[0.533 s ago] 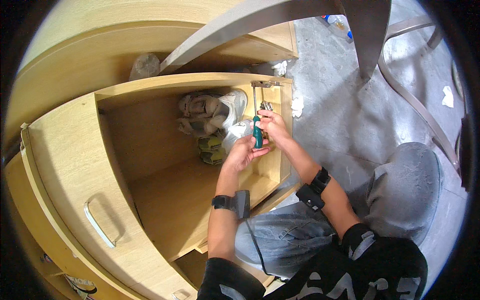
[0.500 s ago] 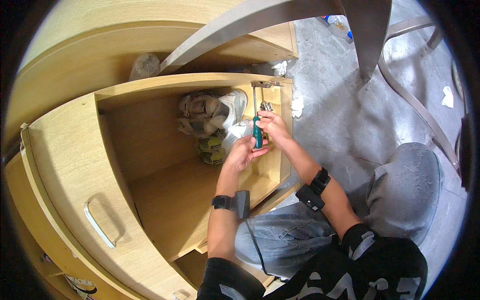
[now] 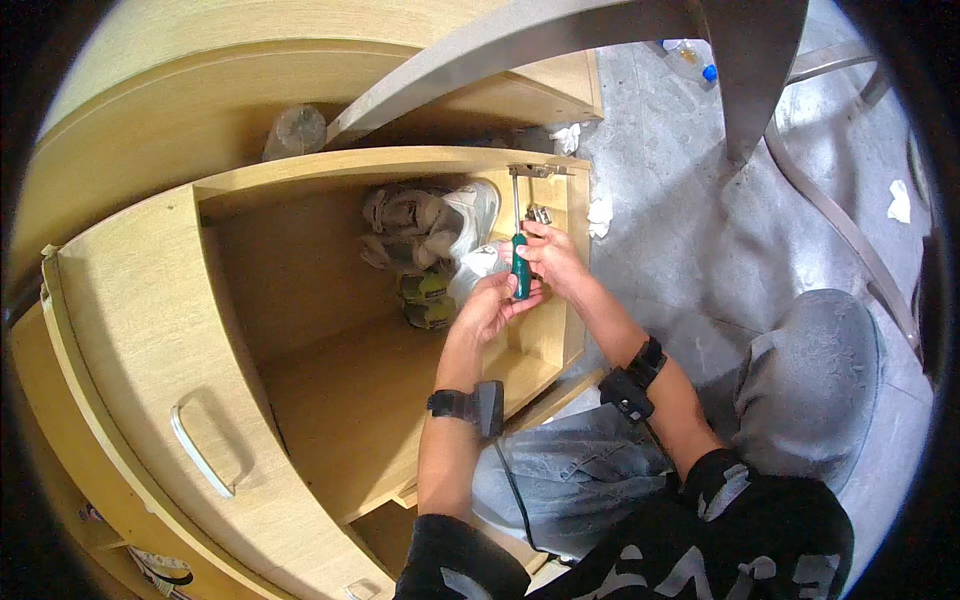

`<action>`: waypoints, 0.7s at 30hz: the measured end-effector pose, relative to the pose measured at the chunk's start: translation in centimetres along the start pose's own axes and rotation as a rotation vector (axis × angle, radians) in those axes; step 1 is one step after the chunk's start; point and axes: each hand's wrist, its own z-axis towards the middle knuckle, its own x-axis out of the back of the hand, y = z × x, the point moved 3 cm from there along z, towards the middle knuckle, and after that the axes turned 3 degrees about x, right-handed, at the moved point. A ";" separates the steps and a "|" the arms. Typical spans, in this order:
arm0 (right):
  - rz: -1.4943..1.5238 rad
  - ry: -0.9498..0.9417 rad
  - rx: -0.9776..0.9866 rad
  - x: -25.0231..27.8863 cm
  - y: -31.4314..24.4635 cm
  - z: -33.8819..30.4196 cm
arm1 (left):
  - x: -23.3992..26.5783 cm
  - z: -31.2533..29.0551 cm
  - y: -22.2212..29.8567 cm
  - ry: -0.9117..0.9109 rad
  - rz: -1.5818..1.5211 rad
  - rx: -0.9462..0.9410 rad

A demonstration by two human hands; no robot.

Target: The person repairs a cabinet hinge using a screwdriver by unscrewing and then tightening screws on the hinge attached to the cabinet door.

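Observation:
A screwdriver (image 3: 521, 268) with a dark green handle is held between both of my hands, its shaft pointing away from me. The tip meets a metal hinge (image 3: 538, 171) on the far side panel of the light wooden cabinet (image 3: 330, 395). My left hand (image 3: 490, 308) grips the butt end of the handle with thumb and fingers. Higher up, my right hand (image 3: 553, 260) pinches the handle from the right. Just beyond the right fingers, a second metal hinge (image 3: 538, 214) shows on the inner wall.
White and grey shoes (image 3: 425, 222) and a yellow-green item (image 3: 427, 298) lie inside the cabinet. A curved grey metal leg (image 3: 745, 90) stands beyond it. A clear plastic container (image 3: 296, 130) sits behind the far panel. Crumpled tissue (image 3: 600, 216) lies on the grey floor.
The whole scene sits slightly further right in the picture. Both hands stay on the screwdriver, whose tip remains at the hinge; the right fingers have shifted a little on the handle.

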 end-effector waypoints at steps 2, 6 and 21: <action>0.020 0.013 0.037 1.4 0.7 1.3 | -0.6 0.4 0.3 0.179 0.102 -0.057; -0.558 0.051 0.232 0.1 1.8 1.8 | 1.5 0.8 0.2 0.275 0.164 -0.125; -0.288 -0.031 0.120 1.1 0.2 1.3 | -0.1 1.8 -0.1 0.236 0.355 -0.089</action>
